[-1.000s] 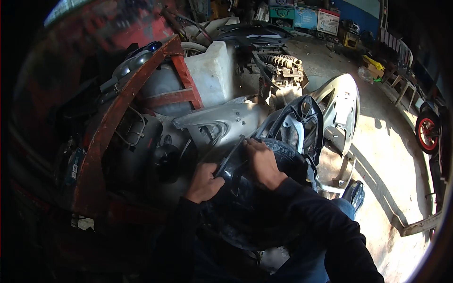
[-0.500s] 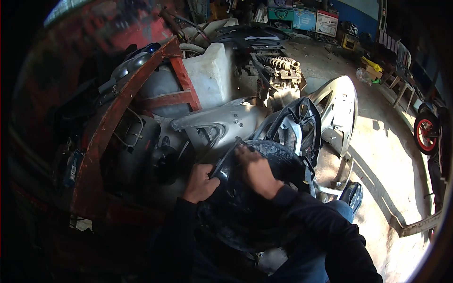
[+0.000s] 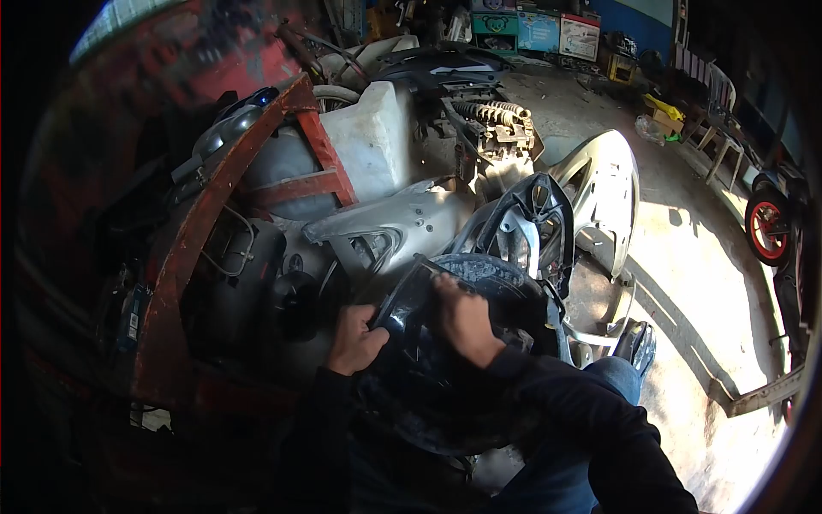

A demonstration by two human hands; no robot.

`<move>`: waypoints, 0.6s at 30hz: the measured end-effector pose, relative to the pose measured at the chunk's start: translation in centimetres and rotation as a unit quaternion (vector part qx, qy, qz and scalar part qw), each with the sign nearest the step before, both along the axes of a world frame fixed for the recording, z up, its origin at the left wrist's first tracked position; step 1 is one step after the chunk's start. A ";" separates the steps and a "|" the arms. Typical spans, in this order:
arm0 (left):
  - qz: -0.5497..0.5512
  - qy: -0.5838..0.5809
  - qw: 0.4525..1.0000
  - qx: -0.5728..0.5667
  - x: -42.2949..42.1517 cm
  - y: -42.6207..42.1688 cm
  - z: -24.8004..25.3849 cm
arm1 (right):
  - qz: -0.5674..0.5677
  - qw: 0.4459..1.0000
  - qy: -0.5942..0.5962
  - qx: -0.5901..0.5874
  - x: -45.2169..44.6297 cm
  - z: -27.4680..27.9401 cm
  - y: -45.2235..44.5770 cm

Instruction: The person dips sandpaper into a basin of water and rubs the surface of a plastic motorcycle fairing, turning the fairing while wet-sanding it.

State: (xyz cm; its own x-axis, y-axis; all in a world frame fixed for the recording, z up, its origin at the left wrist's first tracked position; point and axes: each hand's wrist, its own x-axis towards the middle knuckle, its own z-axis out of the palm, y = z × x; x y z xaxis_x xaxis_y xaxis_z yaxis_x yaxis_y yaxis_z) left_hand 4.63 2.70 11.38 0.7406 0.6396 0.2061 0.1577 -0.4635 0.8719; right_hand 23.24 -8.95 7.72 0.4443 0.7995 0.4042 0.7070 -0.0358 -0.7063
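Head view: near centre, the left hand grasps the left edge of a glossy black panel over a black basin; the right hand touches its face, grip unclear; it looks light, stiff, slippery, best held by the edge

The right hand has moved lower over the black panel.

This looks like a motorcycle repair workshop: a silver body panel and a pale one stand loose near a coil spring, a red-rimmed wheel shows at the right, and cartons sit at the back of a scuffed, bare floor.
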 end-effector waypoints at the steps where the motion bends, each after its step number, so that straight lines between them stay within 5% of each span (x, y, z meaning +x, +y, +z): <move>1: 0.000 0.002 1.000 -0.004 -0.1 -0.2 -0.1 | 0.004 0.975 -0.150 0.162 -1.1 -1.2 -0.3; 3: -0.001 -0.007 0.999 -0.035 0.1 -0.6 0.1 | 0.016 0.965 -0.150 0.213 0.4 -2.4 0.2; 5: -0.003 -0.015 0.998 -0.063 0.1 -1.4 0.8 | -0.053 0.984 0.020 -0.168 3.1 -1.8 0.2; 6: 0.000 -0.016 0.998 -0.055 0.2 -1.6 1.2 | -0.071 0.977 0.001 -0.199 2.3 -1.9 0.4; 7: 0.001 -0.016 0.999 -0.046 0.6 -1.3 1.5 | -0.056 0.993 -0.105 -0.018 0.5 -4.0 0.2; 9: 0.003 -0.002 0.999 -0.036 0.2 -0.9 0.4 | 0.045 0.979 -0.147 0.137 -1.5 -1.2 -1.5; 10: 0.005 0.000 0.999 -0.047 0.4 -0.7 0.4 | 0.041 0.985 -0.116 0.118 -0.7 -2.4 -1.3; 13: 0.008 0.002 0.999 -0.052 0.1 -1.0 0.8 | -0.052 0.974 0.071 -0.211 3.9 -2.1 0.6; 14: 0.002 -0.011 0.999 -0.039 0.3 -0.6 0.6 | -0.079 0.987 -0.013 -0.138 1.9 -1.8 0.7; 15: -0.003 -0.020 0.999 -0.032 0.3 -0.6 0.3 | -0.051 0.992 -0.070 0.089 0.4 -3.4 0.9; 17: 0.007 -0.004 0.999 -0.053 0.2 -1.4 1.2 | 0.029 0.975 -0.098 0.195 -0.5 -2.6 0.3; 18: 0.014 0.004 0.998 -0.065 0.3 -1.4 1.8 | -0.007 0.999 -0.026 0.038 0.7 -2.1 0.4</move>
